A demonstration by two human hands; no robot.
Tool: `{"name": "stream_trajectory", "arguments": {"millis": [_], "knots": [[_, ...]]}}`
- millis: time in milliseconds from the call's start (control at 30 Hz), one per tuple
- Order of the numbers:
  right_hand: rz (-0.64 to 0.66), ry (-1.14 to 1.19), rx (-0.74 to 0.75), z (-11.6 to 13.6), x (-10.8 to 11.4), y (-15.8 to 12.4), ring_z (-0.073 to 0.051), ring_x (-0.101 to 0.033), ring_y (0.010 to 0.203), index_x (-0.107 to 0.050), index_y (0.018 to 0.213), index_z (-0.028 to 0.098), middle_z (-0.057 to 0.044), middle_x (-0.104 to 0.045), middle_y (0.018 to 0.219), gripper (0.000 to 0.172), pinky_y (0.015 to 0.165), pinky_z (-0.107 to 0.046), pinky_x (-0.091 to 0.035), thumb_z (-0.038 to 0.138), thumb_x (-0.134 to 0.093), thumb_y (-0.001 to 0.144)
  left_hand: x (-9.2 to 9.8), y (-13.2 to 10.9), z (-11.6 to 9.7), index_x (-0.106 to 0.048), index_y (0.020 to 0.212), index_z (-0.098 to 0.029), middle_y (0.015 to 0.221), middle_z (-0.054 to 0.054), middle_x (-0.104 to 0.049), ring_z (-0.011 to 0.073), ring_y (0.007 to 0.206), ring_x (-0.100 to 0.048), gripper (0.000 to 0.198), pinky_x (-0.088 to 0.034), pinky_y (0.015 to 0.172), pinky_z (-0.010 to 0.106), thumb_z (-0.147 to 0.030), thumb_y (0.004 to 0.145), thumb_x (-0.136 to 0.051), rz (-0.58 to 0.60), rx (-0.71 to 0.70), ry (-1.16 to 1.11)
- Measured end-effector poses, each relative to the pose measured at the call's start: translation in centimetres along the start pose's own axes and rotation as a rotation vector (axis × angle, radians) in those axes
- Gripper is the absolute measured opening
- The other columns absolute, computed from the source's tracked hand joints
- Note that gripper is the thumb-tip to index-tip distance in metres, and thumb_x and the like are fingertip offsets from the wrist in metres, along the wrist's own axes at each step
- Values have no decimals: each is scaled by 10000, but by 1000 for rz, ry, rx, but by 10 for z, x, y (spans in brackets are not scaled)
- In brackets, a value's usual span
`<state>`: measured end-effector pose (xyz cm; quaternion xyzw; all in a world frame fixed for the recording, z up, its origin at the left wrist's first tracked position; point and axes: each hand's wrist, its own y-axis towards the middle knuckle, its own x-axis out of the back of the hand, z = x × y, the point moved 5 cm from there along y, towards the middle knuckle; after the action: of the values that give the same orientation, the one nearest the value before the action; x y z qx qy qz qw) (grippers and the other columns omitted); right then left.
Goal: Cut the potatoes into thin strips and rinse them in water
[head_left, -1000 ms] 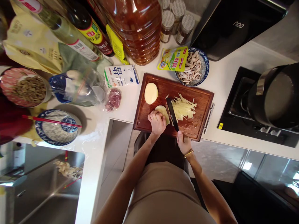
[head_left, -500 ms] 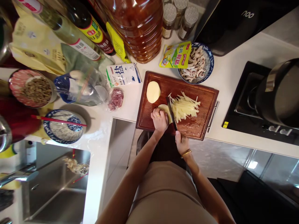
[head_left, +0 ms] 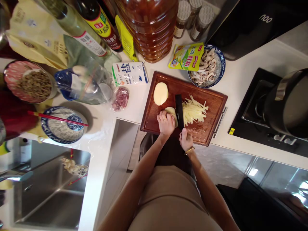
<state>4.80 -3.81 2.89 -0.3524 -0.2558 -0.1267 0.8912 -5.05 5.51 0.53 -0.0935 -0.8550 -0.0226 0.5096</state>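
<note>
Head view: board (head_left: 183, 86) lies on kitchen counter (head_left: 235, 86).

Bare forearms (head_left: 141, 175), a taupe garment (head_left: 173, 211), a gold-coloured bangle (head_left: 189, 151) and a matching ring (head_left: 165, 118).
The garment is plain and matte, a brownish taupe, close over the torso; one curved line, a seam or a fold, runs across it from side to side, and whether it is a top or an apron cannot be told. Beyond its gently rounded edge shows dark, almost black clothing (head_left: 168, 157), its details lost in shadow. The ring, a thin band, circles one finger of the left hand (head_left: 166, 123); the bangle, slim, smooth and shiny, rings the wrist of the right hand (head_left: 186, 140).
</note>
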Motion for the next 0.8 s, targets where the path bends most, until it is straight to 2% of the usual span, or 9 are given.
{"name": "stream_trajectory", "arguments": {"millis": [100,233,467,800], "knots": [[57,149,-96,-4,9,-5,-100,-361,331,-342,485,232,36,-343,380,585,403,-250,-303,596,-139,896,2,0,-1,-547,950,-102,1193,233,-509,336,1225,-389,270,-255,1003,538,-293,890,-366,-4,-4,-16],[52,32,-5,2,19,-16,-119,-428,400,-364,479,229,11,-399,409,571,468,-267,-337,567,-187,904,2,1,-1,-546,966,-103,1192,227,-508,338,1215,-394,265,-259,995,533,-284,886,-370,-2,0,-23],[7,-159,70,9,15,-25,-156,-487,507,-410,525,230,-4,-437,437,550,532,-283,-356,534,-170,916,2,0,-1,-537,958,-104,1192,229,-504,327,1209,-399,246,-240,1012,529,-283,879,-387,-11,-13,-19],[-22,-203,112,8,18,-27,-187,-532,578,-482,565,230,-32,-488,477,556,552,-305,-372,540,-178,913,3,0,0,-533,968,-117,1197,222,-502,321,1215,-395,242,-241,1013,532,-288,879,-387,14,0,-35]]}}
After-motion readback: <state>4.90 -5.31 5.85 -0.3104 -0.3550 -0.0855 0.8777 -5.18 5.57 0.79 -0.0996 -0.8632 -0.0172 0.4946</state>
